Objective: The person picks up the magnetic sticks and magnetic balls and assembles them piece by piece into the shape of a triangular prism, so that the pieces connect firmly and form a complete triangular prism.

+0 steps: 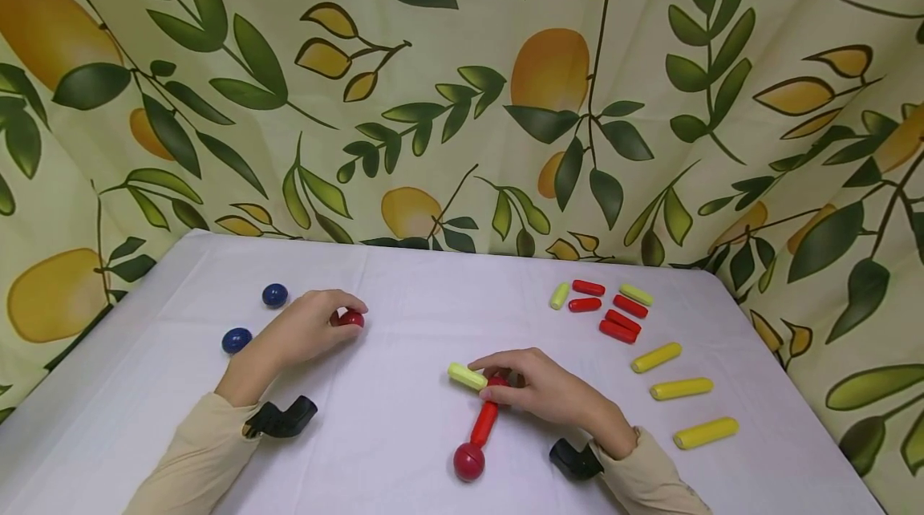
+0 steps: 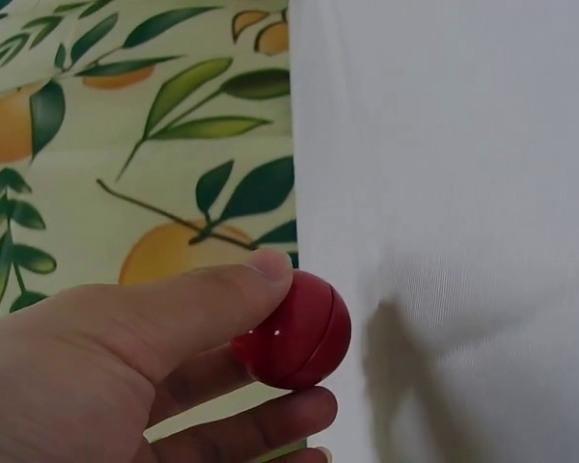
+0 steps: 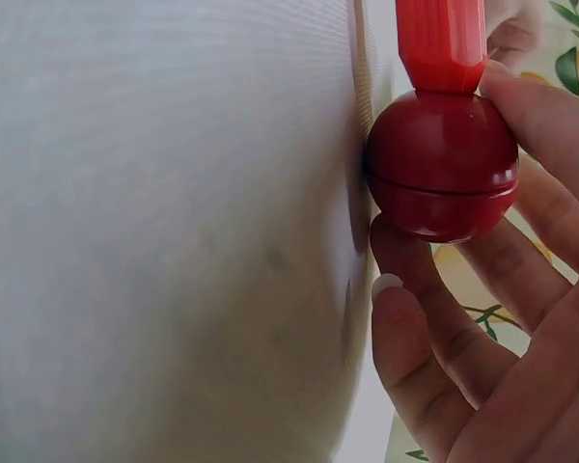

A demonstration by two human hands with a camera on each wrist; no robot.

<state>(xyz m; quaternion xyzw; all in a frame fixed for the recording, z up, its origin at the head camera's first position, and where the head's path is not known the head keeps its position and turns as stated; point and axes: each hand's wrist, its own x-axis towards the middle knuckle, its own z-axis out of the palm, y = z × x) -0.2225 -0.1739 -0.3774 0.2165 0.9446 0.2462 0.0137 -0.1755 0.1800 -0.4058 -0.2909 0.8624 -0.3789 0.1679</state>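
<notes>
Clearly, left grip (image 1: pixel 306 328) pinches a glossy seamed red ball (image 2: pixel 309 333) and right grip (image 1: pixel 545 387) a second ball (image 3: pixel 444 159)

Head view from above, facing forward and down across the desk (image 1: pixel 404 290), sideways wrist views close on left hand (image 1: pixel 310 330) and right hand (image 1: pixel 543 387), all three sharing the patterned cloth (image 1: pixel 447 26)

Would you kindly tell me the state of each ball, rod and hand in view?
Left hand: holding a red ball.
Right hand: holding another red ball.
Red rod: joined to that second ball.
Nearest red ball: joined to the rod's other end.
Pale rod at right hand: attachment unclear.
Two blue balls: loose, apart.
Three yellow rods: loose, apart.
Five small red rods: loose.
Two other pale rods: loose.
</notes>
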